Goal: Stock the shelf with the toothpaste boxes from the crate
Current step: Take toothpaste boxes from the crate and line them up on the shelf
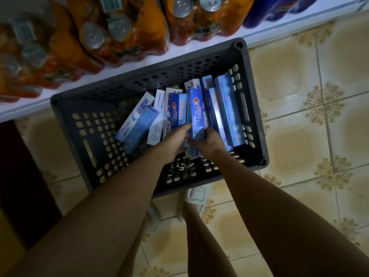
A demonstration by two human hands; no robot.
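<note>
While both arms reach down, hands [207, 141] grip one toothpaste box [197, 114].

One crate [257, 124], about nine toothpaste boxes [197, 110], two hands.

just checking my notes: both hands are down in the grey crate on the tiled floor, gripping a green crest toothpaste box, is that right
Not quite: the Crest toothpaste box is blue, not green. The head view shows the left hand and right hand both down in the grey crate on the tiled floor, gripping that box at its near end.
</note>
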